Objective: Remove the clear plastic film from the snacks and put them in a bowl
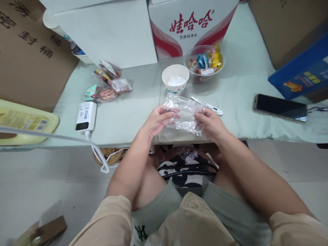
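Note:
A crinkled clear plastic bag (pixel 183 114) is stretched between my hands above the near edge of the table. My left hand (pixel 160 119) grips its left side, fingers closed on the film. On the opposite side, my right hand (pixel 208 123) pinches the bag between thumb and fingers. Just beyond it stands a white paper cup (pixel 175 80) with a pale, whitish inside. Partly behind the bag and right hand lies a white utility knife (pixel 207 105). To the cup's right, a clear plastic bowl (pixel 191 75) holds several wrapped snacks.
Several packaged snacks (pixel 107 83) and a white power bank (pixel 86 116) with a cable lie to the left. A phone (pixel 280 107) rests at right beside a blue box (pixel 302 68). White cartons (pixel 105 34) line the back. A bag with black handles (pixel 188 171) is between my legs.

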The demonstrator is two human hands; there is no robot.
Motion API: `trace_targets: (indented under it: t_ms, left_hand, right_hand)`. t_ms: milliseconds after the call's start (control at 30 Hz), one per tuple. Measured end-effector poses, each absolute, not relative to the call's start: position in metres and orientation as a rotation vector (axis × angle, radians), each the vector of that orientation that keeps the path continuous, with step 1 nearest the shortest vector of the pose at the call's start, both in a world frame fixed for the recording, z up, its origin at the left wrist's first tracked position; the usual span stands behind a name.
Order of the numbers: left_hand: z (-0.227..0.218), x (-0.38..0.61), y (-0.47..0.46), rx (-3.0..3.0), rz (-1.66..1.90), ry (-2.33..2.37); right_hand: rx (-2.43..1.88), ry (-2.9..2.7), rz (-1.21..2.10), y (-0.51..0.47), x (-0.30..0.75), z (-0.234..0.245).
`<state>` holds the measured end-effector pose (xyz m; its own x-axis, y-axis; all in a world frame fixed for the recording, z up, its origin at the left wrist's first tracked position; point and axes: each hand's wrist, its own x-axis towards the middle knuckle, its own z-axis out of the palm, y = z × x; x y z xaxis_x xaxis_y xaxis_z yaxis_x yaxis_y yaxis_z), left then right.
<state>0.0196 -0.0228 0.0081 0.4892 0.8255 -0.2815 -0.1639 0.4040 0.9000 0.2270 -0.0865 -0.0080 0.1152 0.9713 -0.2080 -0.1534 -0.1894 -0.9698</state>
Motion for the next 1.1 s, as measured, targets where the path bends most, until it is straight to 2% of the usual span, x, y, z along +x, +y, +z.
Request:
trace_targets:
  t_ms: [167, 433, 833, 1100]
  left_hand:
    - [0.014, 0.020, -0.024, 0.939, 0.522, 0.943]
    - [0.012, 0.017, -0.023, 1.108, 0.597, 0.999]
    - [0.016, -0.001, -0.017, 1.060, 0.680, 0.745]
    - [0.008, 0.009, -0.019, 1.358, 0.629, 0.840]
  right_hand:
    - [-1.309, -0.905, 1.350, -0.088, 0.228, -0.002]
    - [-1.379, -1.095, 1.358, -0.092, 0.234, 0.002]
    - [-1.125, -0.905, 1.472, -0.089, 0.239, 0.009]
    - [-1.388, -0.963, 1.232, -0.085, 0.241, -0.021]
